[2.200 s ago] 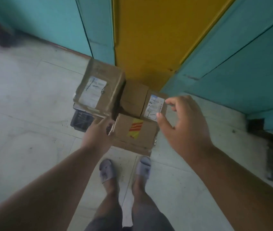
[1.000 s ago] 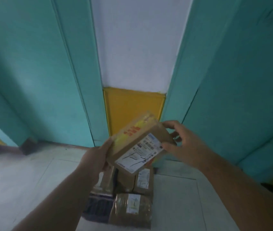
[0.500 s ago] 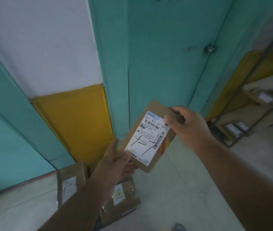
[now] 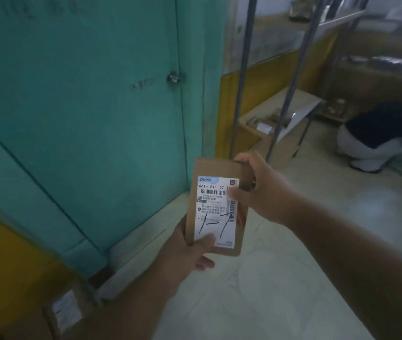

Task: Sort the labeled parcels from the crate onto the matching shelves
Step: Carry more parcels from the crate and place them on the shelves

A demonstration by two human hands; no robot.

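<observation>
Both hands now hold parcel upright, shelves newly visible

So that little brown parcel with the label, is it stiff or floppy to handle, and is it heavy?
The parcel probably handles stiff: its cardboard edges look straight and flat. It is likely light, since the left hand and right hand hold it only by its ends, thumbs on the label. Its flat faces make it unlikely to roll.

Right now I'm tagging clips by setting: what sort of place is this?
Probably a small parcel depot or storeroom: a labelled cardboard parcel held in both hands, metal shelving with boxes, another parcel on the floor.
</observation>
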